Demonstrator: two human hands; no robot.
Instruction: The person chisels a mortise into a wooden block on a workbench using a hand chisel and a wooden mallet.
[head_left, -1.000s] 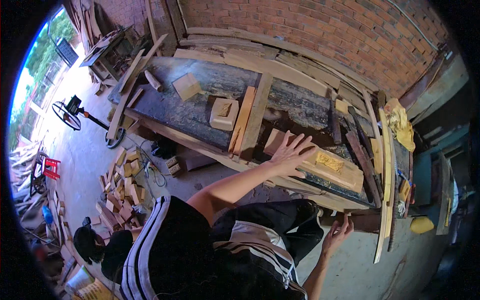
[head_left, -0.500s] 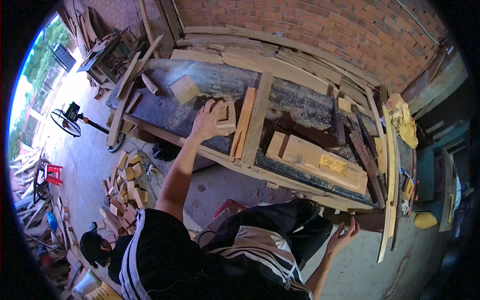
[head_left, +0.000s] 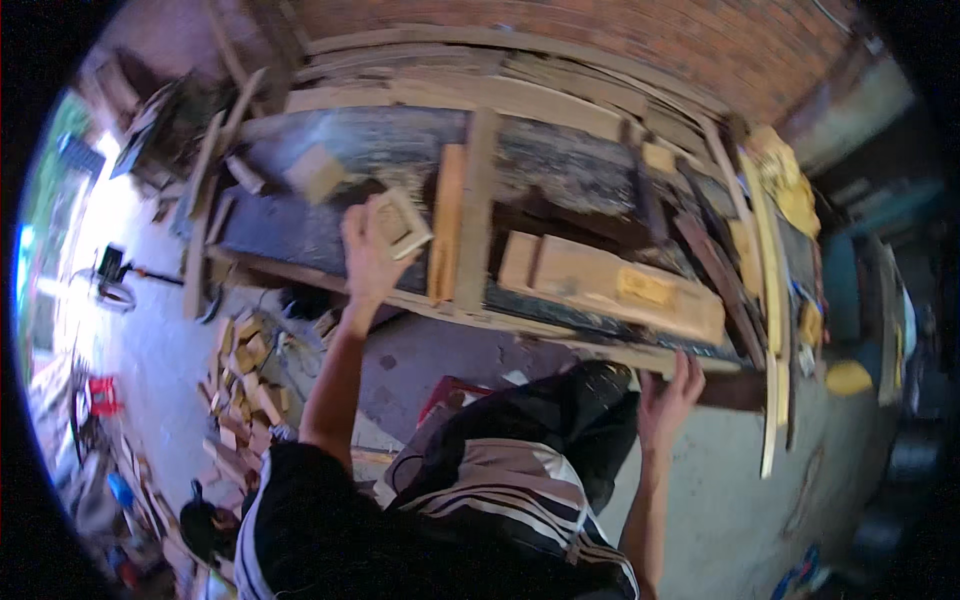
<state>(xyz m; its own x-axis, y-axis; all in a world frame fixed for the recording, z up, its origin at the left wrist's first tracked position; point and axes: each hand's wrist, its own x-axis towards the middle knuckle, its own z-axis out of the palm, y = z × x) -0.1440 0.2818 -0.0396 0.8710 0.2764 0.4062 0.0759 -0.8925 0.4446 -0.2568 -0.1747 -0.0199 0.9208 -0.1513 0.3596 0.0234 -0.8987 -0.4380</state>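
Observation:
My left hand (head_left: 366, 262) is closed around a pale square wooden block (head_left: 402, 222) with a recess in its face, held over the left half of the dark workbench. My right hand (head_left: 670, 398) is at the bench's front edge, fingers raised and apart, with nothing visible in them. Just beyond it lies a long wooden piece (head_left: 590, 285) with a groove across its left part and a patch of carving (head_left: 645, 288) toward its right. To the right of the held block, an orange-brown wooden strip (head_left: 447, 222) lies beside a longer grey-brown board (head_left: 475, 215) that crosses the bench.
Another pale block (head_left: 316, 175) rests at the back left of the bench (head_left: 400, 130). Dark bars (head_left: 710, 245) and long yellow strips (head_left: 772, 330) lie at the right end. Cut offcuts (head_left: 250, 370) are heaped on the floor, near a fan (head_left: 105, 280) and a red stool (head_left: 103, 395).
The square block is now raised and tilted in my left hand. My right hand has moved up to the bench's front edge. The whole view has shifted.

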